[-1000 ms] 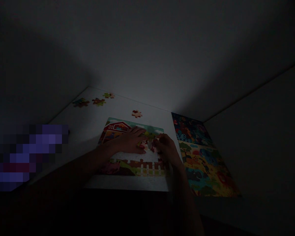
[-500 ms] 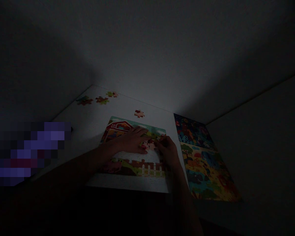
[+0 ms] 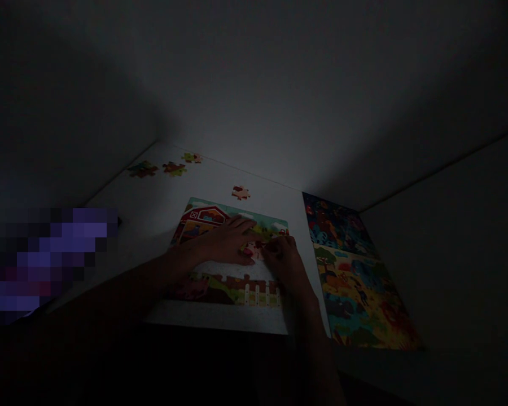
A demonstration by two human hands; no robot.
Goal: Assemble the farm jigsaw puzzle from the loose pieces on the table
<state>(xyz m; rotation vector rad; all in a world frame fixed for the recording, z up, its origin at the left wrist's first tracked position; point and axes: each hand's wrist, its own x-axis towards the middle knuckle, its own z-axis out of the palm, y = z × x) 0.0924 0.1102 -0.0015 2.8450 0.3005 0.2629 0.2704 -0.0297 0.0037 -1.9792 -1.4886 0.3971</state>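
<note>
A jigsaw puzzle (image 3: pixel 262 293) with a farm picture lies partly assembled on a white table. Its upper part shows a red barn, and its lower strip a white fence. Across the upper part my left hand (image 3: pixel 226 241) rests flat with fingers spread. A pink-and-white puzzle piece (image 3: pixel 251 250) shows between my left thumb and my right fingertips. My right hand (image 3: pixel 284 256) is closed in a pinch at the right side of this piece. The dim light and the fingers hide its edges.
Several loose puzzle pieces lie beyond: a brown-and-pink one (image 3: pixel 240 192) above the puzzle, and a green-brown one (image 3: pixel 142 168) at the far left. Two picture sheets (image 3: pixel 355 282) lie on the right. White walls (image 3: pixel 254 113) rise behind the white table (image 3: pixel 152 225). A blurred purple patch is at left.
My right hand has moved slightly left and lower over the pink-and-white piece, covering more of its right side. My left hand has stayed in place. The view has shifted a little.
</note>
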